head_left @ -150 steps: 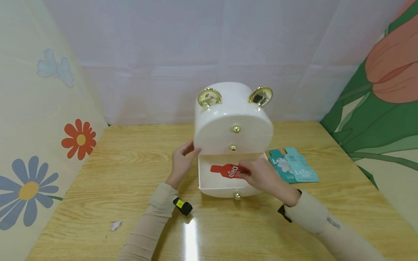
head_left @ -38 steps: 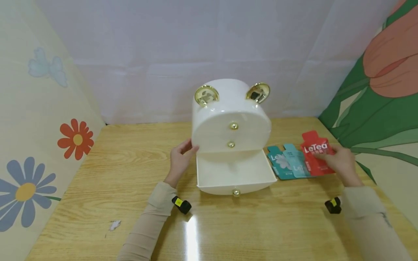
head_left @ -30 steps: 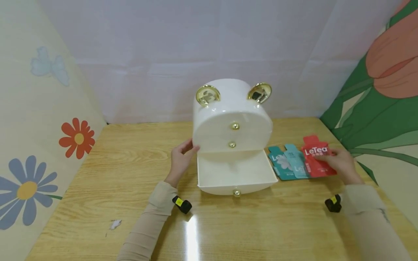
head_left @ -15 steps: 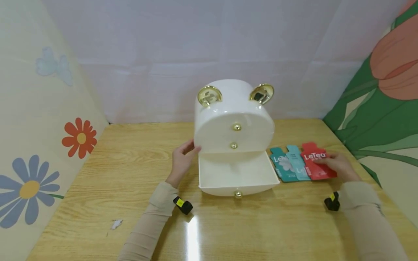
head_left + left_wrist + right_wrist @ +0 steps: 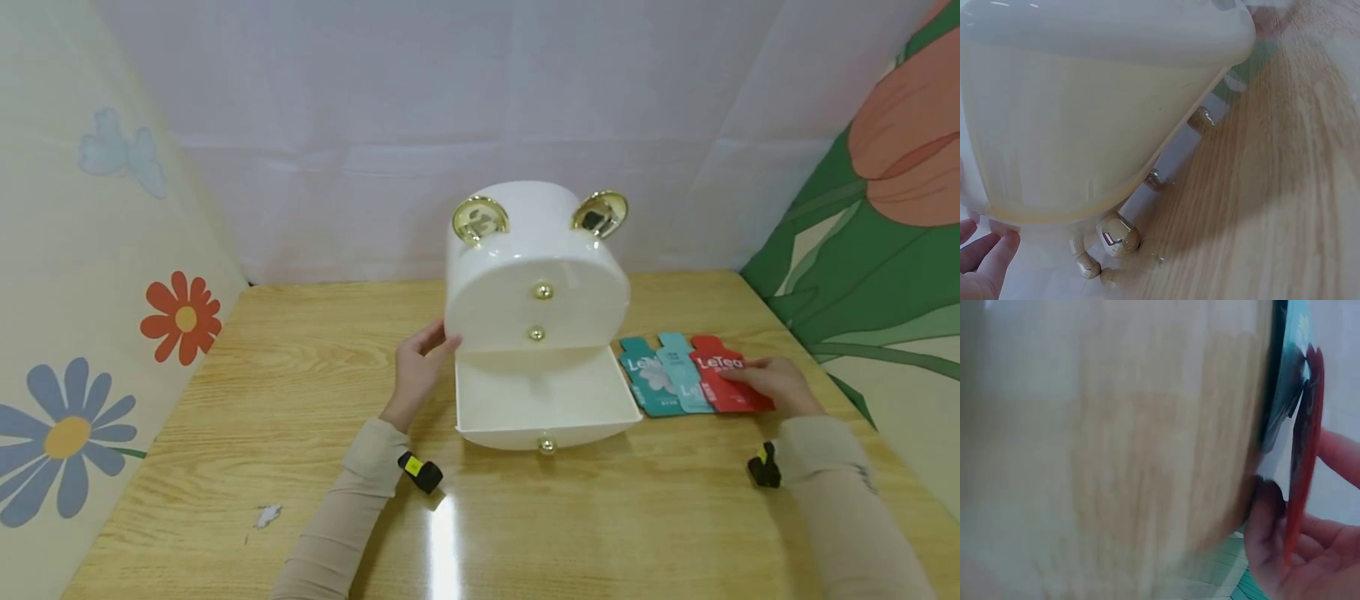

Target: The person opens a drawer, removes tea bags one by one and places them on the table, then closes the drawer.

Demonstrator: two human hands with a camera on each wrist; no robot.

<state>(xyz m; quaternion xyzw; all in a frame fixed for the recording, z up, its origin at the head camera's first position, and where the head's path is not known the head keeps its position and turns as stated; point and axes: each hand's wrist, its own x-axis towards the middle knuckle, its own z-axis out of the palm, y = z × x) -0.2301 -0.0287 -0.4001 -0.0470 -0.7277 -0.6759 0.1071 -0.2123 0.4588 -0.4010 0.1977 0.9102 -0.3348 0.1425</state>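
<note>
A white bear-shaped drawer box (image 5: 525,317) with gold ears and knobs stands on the table, its bottom drawer (image 5: 543,387) pulled out and bare inside. My left hand (image 5: 415,375) holds the box's left side, thumb at the front edge; the left wrist view shows its fingertips (image 5: 1005,240) against the white rim. To the right of the box, my right hand (image 5: 780,383) pinches a red LeTea packet (image 5: 723,387) by its right part. The right wrist view has that red packet (image 5: 1307,444) tilted between thumb and fingers, its edge by a teal packet.
A dark teal packet (image 5: 648,387) and a light teal packet (image 5: 681,371) lie overlapping beside the drawer, left of the red one. The wooden table (image 5: 315,350) has a pale worn spot (image 5: 267,515) at front left. A white cloth backdrop (image 5: 337,192) hangs behind.
My right hand has carried the red packet from inside the drawer to the right, then lowered it beside the teal packets, over part of the light teal one. The left hand keeps its place.
</note>
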